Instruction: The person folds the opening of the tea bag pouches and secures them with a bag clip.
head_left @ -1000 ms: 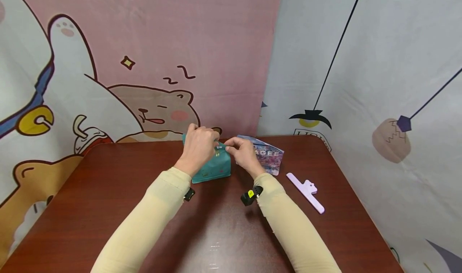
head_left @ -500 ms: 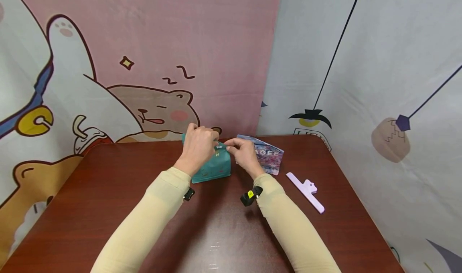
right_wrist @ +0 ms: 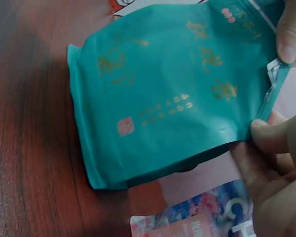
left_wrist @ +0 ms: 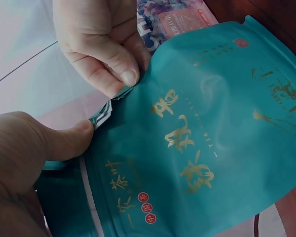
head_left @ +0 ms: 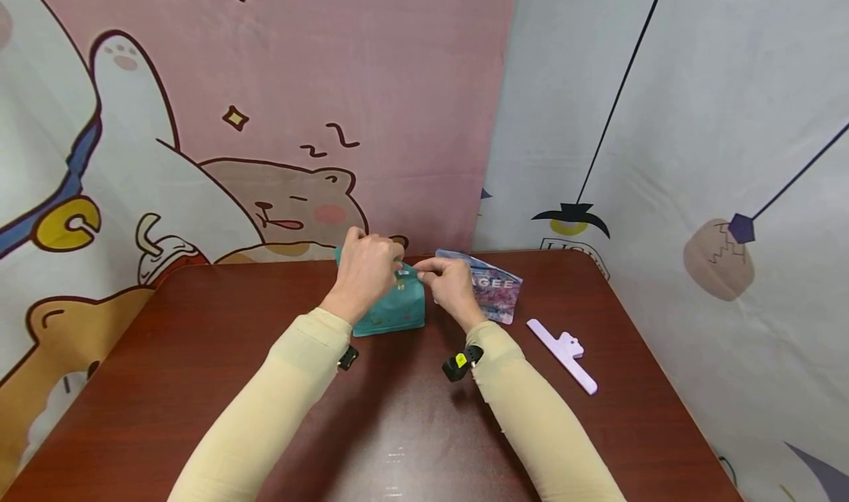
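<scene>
A teal tea pouch (left_wrist: 187,128) with gold characters stands on the table toward the back, its top edge folded and crinkled. My left hand (head_left: 368,270) pinches the top edge at the left, its thumb (left_wrist: 71,140) lying on the front face. At the other end of that edge, my right hand (head_left: 451,284) pinches the corner between thumb (right_wrist: 269,136) and fingers. A silvery, creased stretch of the edge (right_wrist: 272,74) shows between the two hands. In the head view the left hand hides much of the pouch's upper part.
Just behind my right hand stands a purple-blue printed pouch (head_left: 497,290) with white letters. A lilac bar clip (head_left: 564,354) lies on the dark red-brown table (head_left: 219,384) to the right. A cartoon-printed cloth (head_left: 411,104) hangs at the table's back edge.
</scene>
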